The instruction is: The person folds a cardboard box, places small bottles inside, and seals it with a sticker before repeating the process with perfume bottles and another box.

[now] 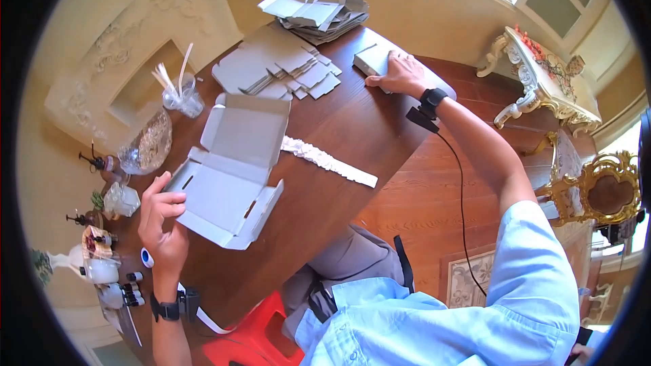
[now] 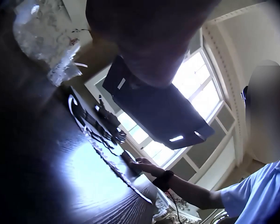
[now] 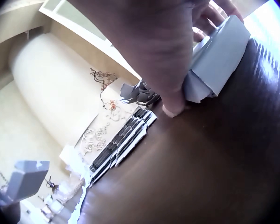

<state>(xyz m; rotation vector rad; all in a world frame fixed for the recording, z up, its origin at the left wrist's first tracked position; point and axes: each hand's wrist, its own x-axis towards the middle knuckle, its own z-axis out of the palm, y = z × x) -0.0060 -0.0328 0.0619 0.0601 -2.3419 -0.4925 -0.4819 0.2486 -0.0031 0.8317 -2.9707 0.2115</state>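
Observation:
My left hand point(image 1: 163, 230) holds an unfolded cardboard box point(image 1: 227, 186) by its left edge, above the table. Its lid stands up at the far side and its inside faces the head camera; the left wrist view has the same box point(image 2: 158, 109) dark from below. At the far right of the table, my right hand point(image 1: 405, 73) grips a small folded cardboard box point(image 1: 371, 62). In the right wrist view, the thumb is on the near side of this box point(image 3: 219, 58) and the fingers reach over the other side, partly hidden by the hand.
Flat cardboard blanks point(image 1: 271, 61) lie fanned out on the wooden table point(image 1: 325, 210), with a pile of more cardboard point(image 1: 322, 13) behind. A white paper strip point(image 1: 332, 161) crosses the middle. Glass vessels and bottles line the left edge. Below stands a red stool point(image 1: 261, 332).

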